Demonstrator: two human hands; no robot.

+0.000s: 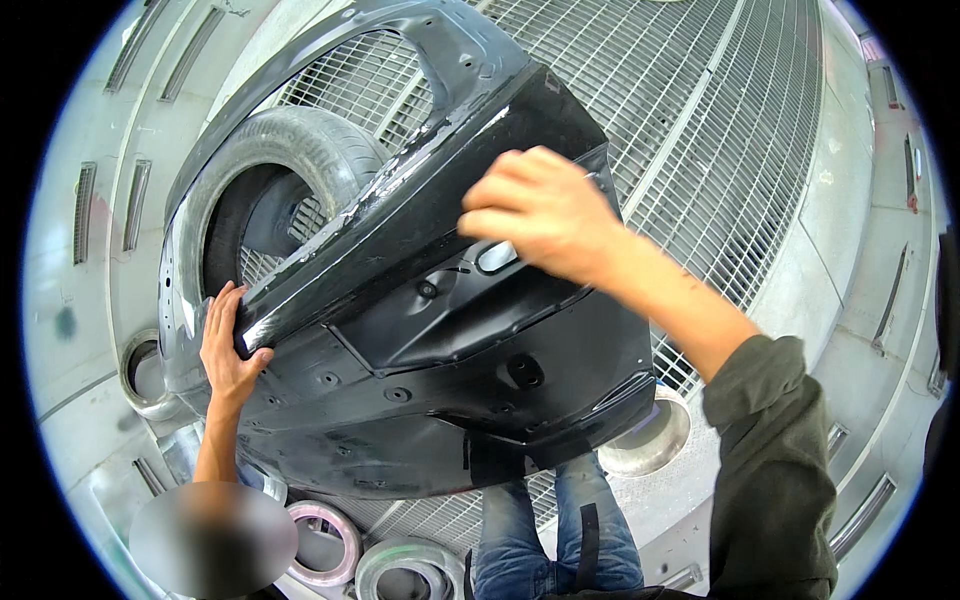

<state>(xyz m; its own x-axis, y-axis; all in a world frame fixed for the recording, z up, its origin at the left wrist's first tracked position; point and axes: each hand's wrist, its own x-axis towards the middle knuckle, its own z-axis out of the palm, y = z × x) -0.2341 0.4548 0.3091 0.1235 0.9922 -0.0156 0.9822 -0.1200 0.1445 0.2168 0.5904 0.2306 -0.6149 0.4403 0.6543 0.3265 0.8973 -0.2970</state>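
A black car door shell [430,330] is held tilted above a metal grate floor, its inner side facing me. My right hand [540,210] reaches in from the lower right in a dark green sleeve, fingers curled over the raised ridge near the door's top edge. A small pale patch [497,257] shows just under that hand; I cannot tell what it is. My left hand is out of sight. Another person's hand [228,345] grips the door's left edge from below. A grey tyre [290,160] shows through the window opening.
Steel grating [700,120] covers the floor ahead. Rolls of tape [322,540] lie by the other person at the lower left. Round metal dishes [650,435] sit on the floor, one on the right and another at the left [145,375]. My jeans-clad legs [550,530] are below the door.
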